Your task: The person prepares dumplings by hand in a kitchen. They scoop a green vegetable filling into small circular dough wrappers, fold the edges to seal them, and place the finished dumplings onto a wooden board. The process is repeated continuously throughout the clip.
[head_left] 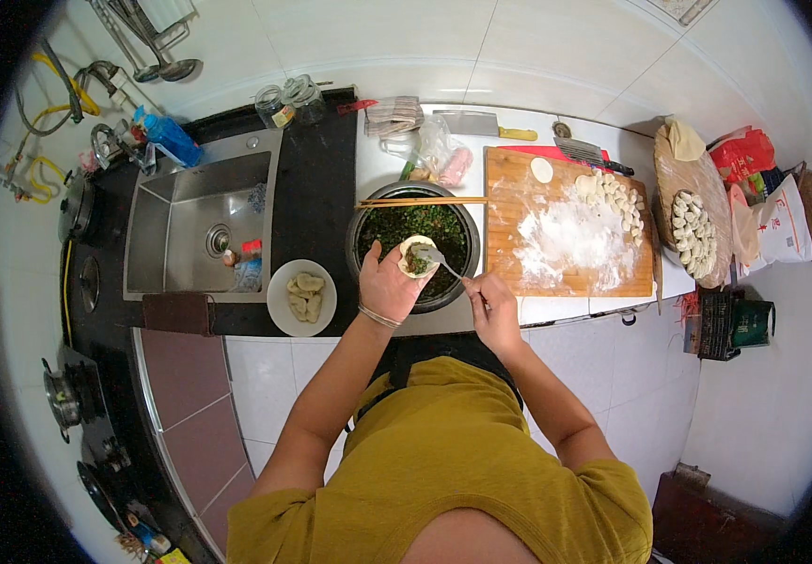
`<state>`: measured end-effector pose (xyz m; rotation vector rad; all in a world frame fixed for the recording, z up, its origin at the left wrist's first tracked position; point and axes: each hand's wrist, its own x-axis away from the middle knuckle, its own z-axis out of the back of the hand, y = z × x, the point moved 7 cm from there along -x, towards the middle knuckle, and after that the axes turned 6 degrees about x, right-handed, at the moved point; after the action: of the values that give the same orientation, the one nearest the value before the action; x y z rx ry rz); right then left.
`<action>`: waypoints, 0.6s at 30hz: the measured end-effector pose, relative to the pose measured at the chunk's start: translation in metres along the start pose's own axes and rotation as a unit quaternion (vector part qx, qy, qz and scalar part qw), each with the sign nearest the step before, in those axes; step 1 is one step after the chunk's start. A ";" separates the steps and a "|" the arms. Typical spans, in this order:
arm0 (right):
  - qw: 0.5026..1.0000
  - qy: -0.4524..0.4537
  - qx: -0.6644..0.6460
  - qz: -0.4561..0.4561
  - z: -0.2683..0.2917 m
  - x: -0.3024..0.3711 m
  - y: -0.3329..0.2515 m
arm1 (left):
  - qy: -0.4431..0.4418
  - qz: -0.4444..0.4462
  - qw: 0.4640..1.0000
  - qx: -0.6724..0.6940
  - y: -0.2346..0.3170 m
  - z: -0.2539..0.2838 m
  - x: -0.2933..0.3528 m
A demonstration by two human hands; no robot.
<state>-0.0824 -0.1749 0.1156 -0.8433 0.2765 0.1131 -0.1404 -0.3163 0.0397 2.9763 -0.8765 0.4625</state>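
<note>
My left hand (388, 287), palm up over the near rim of a large pot (361, 221), holds a round dumpling wrapper (407, 266) with green filling on it. In my right hand (495, 305) is the handle of a small metal spoon or fork (450, 267); its broad head rests on the filling, and I cannot tell which it is. Chopped green filling (404, 224) with orange bits fills the pot. A pair of chopsticks (425, 200) lies across the pot's far side.
Right of the pot, a floured wooden board (504, 280) bears dough pieces (614, 197) and a flat wrapper (541, 170). Knives lie behind it. Folded dumplings (693, 233) sit on a round tray (666, 160). At left are a white bowl (276, 310) with dumplings and a sink (169, 273).
</note>
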 end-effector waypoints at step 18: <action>0.980 -0.158 -0.121 -0.009 0.022 -0.032 0.012 | 0.010 0.093 0.995 -0.037 0.002 -0.010 0.007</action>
<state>-0.1109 -0.1495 0.1299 -1.0534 -0.0445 0.2655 -0.1382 -0.3211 0.0507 2.8314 -1.1478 0.4495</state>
